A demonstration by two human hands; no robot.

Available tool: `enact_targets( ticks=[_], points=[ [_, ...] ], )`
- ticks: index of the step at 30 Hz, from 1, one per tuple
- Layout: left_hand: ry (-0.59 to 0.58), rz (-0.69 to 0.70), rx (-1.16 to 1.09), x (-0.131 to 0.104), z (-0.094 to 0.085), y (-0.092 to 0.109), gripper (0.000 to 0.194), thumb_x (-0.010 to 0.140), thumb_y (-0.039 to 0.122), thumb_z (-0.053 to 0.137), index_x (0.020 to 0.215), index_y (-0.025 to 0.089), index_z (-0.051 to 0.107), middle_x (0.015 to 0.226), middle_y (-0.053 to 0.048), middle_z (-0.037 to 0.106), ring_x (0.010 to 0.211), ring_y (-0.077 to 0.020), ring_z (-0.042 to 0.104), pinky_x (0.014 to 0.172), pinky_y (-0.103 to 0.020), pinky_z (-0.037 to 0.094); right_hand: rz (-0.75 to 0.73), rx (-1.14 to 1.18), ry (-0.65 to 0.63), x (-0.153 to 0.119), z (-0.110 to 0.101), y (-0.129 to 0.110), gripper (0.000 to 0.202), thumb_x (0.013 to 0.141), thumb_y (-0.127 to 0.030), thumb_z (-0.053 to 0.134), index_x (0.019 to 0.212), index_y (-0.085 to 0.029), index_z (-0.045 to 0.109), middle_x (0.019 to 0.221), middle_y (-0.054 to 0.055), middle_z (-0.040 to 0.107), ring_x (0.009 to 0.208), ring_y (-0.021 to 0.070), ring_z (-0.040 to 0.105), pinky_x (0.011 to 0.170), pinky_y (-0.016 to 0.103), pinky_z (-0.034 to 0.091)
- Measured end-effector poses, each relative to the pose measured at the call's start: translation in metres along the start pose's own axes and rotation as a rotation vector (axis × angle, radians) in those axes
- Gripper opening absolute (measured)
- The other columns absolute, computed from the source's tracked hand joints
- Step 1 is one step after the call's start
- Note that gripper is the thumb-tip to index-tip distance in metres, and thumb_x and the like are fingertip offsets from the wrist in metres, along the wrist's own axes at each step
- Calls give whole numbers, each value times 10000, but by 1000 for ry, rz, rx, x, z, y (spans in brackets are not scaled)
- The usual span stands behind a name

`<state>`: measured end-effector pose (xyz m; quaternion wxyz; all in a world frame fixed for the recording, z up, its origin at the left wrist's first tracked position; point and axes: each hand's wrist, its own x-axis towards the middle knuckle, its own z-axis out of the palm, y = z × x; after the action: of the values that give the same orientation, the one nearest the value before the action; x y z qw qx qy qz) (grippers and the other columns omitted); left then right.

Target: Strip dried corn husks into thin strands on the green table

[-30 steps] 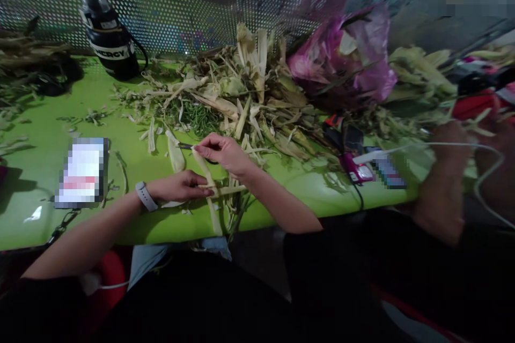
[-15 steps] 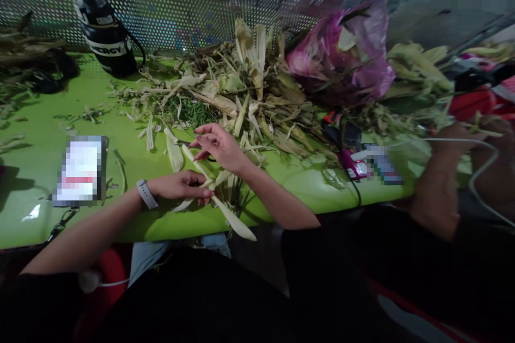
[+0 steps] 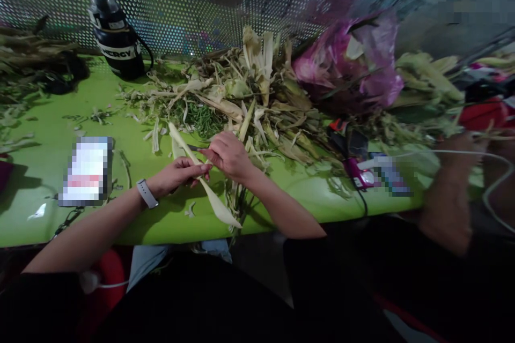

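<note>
A long pale corn husk (image 3: 219,209) slants across the front of the table, its broad pointed end low and its narrow end up and left. My left hand (image 3: 183,173), with a light watch strap at the wrist, is closed around its middle. Just to the right, my right hand (image 3: 229,154) is closed, its fingers against the husk near my left fingertips. A thin dark blade (image 3: 194,147) sticks out from my right hand toward the husk; its handle is hidden. Behind the narrow end, another pale husk piece (image 3: 176,148) lies on the table.
A heap of dry husks and stalks (image 3: 277,123) spreads behind my hands, beside a pink plastic bag (image 3: 341,67). A black bottle (image 3: 116,43) stands at the back left. One phone (image 3: 86,171) lies at left. Another person's arm (image 3: 448,193) rests at right, near a white cable (image 3: 454,152).
My right hand has gone from spread fingers to a closed grip and moved down to the husk. The husk is trimmer, with loose side pieces gone from it. The view has shifted slightly.
</note>
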<state>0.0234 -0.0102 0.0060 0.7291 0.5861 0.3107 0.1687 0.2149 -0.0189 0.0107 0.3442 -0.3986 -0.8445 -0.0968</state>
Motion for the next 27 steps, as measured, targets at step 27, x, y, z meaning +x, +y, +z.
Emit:
enact_targets(
  ticks=[27],
  points=[
    [460,231,-127,2,-4,9,483,771,520,708,1065,139,679,649,45,434,563,-69,350,482,-193,272,749,1082,-477,3,-2,-42,403,897,-528,499,695,-180,506,603,-35,467,548,94,395,538,247,301]
  ],
)
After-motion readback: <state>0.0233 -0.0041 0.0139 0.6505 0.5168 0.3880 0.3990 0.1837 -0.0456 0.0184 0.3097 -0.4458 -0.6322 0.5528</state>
